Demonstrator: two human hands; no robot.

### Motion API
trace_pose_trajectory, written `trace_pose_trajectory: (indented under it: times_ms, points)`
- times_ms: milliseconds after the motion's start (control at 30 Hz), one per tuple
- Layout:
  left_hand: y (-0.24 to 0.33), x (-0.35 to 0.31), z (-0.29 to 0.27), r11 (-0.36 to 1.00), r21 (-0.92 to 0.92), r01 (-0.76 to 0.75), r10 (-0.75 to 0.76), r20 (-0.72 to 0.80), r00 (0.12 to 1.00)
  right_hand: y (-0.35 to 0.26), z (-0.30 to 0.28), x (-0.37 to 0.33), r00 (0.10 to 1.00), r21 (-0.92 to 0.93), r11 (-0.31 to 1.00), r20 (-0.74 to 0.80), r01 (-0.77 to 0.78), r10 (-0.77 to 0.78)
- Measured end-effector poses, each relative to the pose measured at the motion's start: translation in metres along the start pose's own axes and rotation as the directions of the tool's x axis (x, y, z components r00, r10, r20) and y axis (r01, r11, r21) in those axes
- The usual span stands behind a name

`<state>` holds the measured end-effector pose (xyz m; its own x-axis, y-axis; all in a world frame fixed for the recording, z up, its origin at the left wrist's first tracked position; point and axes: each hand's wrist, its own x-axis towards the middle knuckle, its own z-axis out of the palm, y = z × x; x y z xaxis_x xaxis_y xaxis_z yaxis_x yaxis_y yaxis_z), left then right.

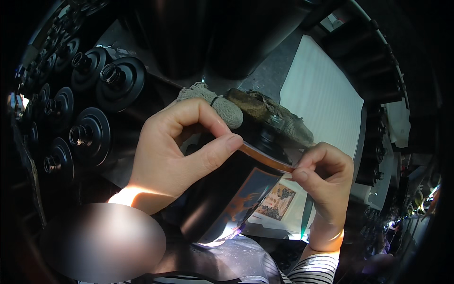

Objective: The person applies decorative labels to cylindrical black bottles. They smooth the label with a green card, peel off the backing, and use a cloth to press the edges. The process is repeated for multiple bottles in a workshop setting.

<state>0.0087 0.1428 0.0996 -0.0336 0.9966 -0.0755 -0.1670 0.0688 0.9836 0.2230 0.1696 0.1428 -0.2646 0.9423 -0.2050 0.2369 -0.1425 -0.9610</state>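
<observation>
Both hands work a thin amber-brown strip of tape or film point(265, 158) stretched across the top of a glossy dark cylindrical roll point(222, 199), close in front of the person. The left hand point(175, 146) pinches one end between thumb and forefinger, fingers curled nearly closed; the right hand point(326, 182) nips the other end the same way. The strip looks light, limp and prone to creasing, best held by its ends. The roll looks smooth and probably slippery. Black round spools point(90, 135) line the machine panel to the left.
</observation>
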Motion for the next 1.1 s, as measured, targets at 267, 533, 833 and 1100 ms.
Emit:
trace_pose_trajectory:
  times_ms: [267,533,833,1100]
  points:
    - [-0.008,0.006,-0.004,0.994,0.046,-0.097,0.095,0.045,0.994,0.002,-0.001,0.003,1.0,-0.03,0.999,0.003,-0.022,0.022]
    - [-0.01,0.006,-0.008,0.988,0.093,-0.122,0.114,0.094,0.989,-0.002,0.003,0.005,1.0,-0.148,0.989,-0.001,0.0,0.0]
    - [-0.024,0.002,-0.006,0.931,-0.365,-0.02,0.062,0.104,0.993,-0.005,0.024,0.002,0.995,-0.2,0.978,-0.083,-0.063,0.048]
    - [-0.023,0.002,-0.022,0.989,-0.127,-0.08,0.096,0.127,0.987,0.004,0.026,0.004,0.997,-0.155,0.987,-0.065,-0.039,0.029]
